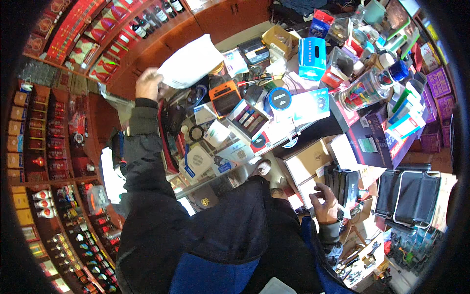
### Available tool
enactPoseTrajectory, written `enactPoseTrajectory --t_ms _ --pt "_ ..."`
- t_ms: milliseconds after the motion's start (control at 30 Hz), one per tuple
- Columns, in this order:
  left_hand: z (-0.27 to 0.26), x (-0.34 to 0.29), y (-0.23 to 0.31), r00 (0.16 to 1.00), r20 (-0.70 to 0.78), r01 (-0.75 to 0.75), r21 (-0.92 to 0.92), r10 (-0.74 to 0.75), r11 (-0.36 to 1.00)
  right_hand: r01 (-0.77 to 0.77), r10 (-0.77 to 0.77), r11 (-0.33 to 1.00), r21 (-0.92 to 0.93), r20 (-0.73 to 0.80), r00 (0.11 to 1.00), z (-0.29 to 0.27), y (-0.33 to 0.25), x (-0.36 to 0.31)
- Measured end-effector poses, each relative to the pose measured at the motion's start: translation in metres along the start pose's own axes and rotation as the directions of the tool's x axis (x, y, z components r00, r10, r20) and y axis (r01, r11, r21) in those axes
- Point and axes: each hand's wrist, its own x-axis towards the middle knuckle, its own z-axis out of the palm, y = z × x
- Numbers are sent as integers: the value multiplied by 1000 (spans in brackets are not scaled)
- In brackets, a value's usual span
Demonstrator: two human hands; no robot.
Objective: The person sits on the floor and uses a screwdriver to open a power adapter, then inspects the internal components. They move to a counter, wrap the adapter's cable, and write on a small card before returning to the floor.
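Note:
My left hand (148,84) is closed on the near left edge of a white sheet or flat packet (190,61), held up over the far left of the cluttered counter; glare hides any detail on it. Below the sheet, an orange-framed device (225,99) lies among papers and small boxes. My right hand (325,203) hangs low on the right, fingers loosely bent and apart, with nothing visible in them. It is beside a row of black cases (343,188) and below an open cardboard box (308,160).
On the counter stand a blue box (312,59), a round blue-lidded container (279,99) and a clear jar (360,93). A black folding chair (410,198) is at the right. Shelves of goods (54,181) line the left, and red wooden cabinets (230,19) the back.

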Motion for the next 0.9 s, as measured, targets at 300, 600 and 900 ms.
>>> enactPoseTrajectory --t_ms 300,600,900 --pt "142 -109 18 990 115 122 -465 -77 877 12 0 997 75 -154 988 10 0 -16" --pt "270 -253 42 810 586 359 -481 -11 800 104 146 765 636 -328 933 7 -27 -23" --pt "299 -349 29 545 837 373 -193 -46 907 212 435 224 951 -292 852 1 -27 -25"
